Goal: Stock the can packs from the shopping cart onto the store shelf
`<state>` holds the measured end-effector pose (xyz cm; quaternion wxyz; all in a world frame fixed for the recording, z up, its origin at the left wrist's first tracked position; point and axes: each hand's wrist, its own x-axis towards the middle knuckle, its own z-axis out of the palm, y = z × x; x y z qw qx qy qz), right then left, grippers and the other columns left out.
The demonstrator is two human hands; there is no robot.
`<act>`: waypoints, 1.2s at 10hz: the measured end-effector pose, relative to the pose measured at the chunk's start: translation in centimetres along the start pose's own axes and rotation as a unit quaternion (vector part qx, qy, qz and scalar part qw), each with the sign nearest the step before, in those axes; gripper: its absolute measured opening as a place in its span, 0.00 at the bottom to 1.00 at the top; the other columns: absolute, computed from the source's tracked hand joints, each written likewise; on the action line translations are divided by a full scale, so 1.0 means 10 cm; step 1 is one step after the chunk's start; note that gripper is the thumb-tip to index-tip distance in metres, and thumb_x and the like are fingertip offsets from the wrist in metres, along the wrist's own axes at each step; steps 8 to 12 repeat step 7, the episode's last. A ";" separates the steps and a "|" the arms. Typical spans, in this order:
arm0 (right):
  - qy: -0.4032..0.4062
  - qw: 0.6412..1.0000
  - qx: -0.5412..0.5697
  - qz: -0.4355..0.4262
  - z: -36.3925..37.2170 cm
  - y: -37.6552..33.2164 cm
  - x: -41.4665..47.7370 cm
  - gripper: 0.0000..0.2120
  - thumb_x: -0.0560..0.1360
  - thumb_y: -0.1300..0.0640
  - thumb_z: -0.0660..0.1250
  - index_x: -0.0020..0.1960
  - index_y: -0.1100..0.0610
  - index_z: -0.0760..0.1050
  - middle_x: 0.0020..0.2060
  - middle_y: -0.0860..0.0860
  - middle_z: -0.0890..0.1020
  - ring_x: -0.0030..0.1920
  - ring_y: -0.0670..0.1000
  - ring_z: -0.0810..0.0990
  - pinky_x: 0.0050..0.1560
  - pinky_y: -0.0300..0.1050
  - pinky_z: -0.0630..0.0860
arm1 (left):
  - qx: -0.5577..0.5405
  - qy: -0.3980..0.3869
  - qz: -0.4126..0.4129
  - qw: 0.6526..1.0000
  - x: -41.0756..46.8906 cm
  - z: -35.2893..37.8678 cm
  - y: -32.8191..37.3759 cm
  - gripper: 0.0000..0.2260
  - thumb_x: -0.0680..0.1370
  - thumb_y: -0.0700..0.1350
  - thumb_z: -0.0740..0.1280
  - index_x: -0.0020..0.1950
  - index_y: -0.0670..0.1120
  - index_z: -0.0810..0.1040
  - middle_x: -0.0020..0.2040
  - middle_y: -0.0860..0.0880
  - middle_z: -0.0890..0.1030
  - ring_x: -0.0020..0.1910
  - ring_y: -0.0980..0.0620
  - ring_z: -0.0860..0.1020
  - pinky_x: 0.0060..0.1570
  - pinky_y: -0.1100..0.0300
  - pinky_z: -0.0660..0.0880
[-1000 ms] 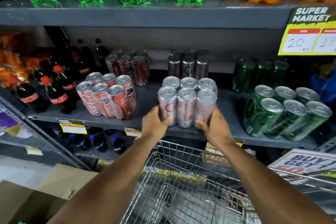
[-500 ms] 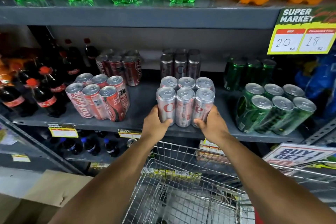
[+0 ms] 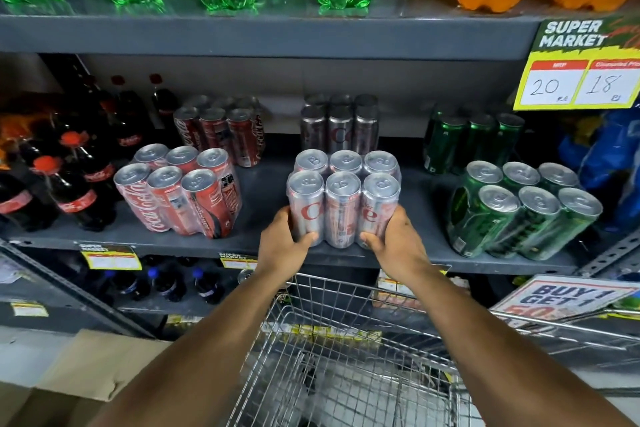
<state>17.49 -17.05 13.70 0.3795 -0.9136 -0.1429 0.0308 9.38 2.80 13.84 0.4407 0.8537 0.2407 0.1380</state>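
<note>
Closest to you, the cart (image 3: 346,350) sits right below the shelf (image 3: 263,218), and what shows of its basket looks empty, so this could be the last pack. Your left hand (image 3: 282,246) and right hand (image 3: 398,246) each have a closed grip on a bottom corner of the silver pack (image 3: 343,204), thumbs across the front, fingers tucked round the sides. It's standing upright on the shelf, close to the front edge. You're in the placing step, pretty much done. Next I'd slide it straight back toward the other silver pack (image 3: 339,125) behind it, then let go. Red pack (image 3: 180,194) sits well to its left, green pack (image 3: 519,208) well to its right, so there's plenty of room.
</note>
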 end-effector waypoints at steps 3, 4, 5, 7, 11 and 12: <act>-0.010 1.000 0.007 0.003 -0.05 0.01 -0.02 0.29 0.68 0.47 0.71 0.63 0.45 0.58 0.61 0.50 0.76 0.56 0.50 0.75 0.54 0.46 0.70 | -0.013 0.005 -0.015 1.000 -0.04 0.01 -0.01 0.28 0.68 0.49 0.73 0.66 0.49 0.70 0.58 0.51 0.80 0.50 0.56 0.76 0.52 0.62 0.71; -0.014 1.000 0.009 0.009 -0.06 -0.02 -0.03 0.30 0.69 0.47 0.70 0.64 0.46 0.59 0.62 0.51 0.76 0.58 0.52 0.76 0.55 0.46 0.70 | -0.005 -0.006 -0.019 1.000 -0.06 -0.04 0.06 0.28 0.70 0.49 0.72 0.67 0.49 0.68 0.60 0.50 0.79 0.54 0.53 0.77 0.53 0.60 0.71; -0.044 0.999 0.010 0.016 -0.12 -0.06 -0.06 0.33 0.69 0.48 0.72 0.68 0.50 0.59 0.66 0.53 0.74 0.63 0.55 0.75 0.58 0.47 0.69 | 0.039 -0.071 -0.028 0.996 -0.11 -0.11 0.14 0.25 0.72 0.49 0.69 0.68 0.49 0.67 0.64 0.48 0.78 0.60 0.49 0.76 0.53 0.59 0.70; -0.013 0.990 -0.114 -0.086 -0.56 -0.04 -0.62 0.40 0.75 0.48 0.64 0.78 0.58 0.46 0.78 0.56 0.55 0.76 0.57 0.57 0.73 0.50 0.59 | 0.262 0.018 0.123 0.957 -0.42 -0.52 0.51 0.28 0.78 0.53 0.58 0.75 0.42 0.59 0.72 0.40 0.69 0.69 0.40 0.68 0.66 0.46 0.68; -0.013 0.990 -0.114 -0.086 -0.56 -0.04 -0.62 0.40 0.75 0.48 0.64 0.78 0.58 0.46 0.78 0.56 0.55 0.76 0.57 0.57 0.73 0.50 0.59 | 0.262 0.018 0.123 0.957 -0.42 -0.52 0.51 0.28 0.78 0.53 0.58 0.75 0.42 0.59 0.72 0.40 0.69 0.69 0.40 0.68 0.66 0.46 0.68; -0.013 0.990 -0.114 -0.086 -0.56 -0.04 -0.62 0.40 0.75 0.48 0.64 0.78 0.58 0.46 0.78 0.56 0.55 0.76 0.57 0.57 0.73 0.50 0.59 | 0.262 0.018 0.123 0.957 -0.42 -0.52 0.51 0.28 0.78 0.53 0.58 0.75 0.42 0.59 0.72 0.40 0.69 0.69 0.40 0.68 0.66 0.46 0.68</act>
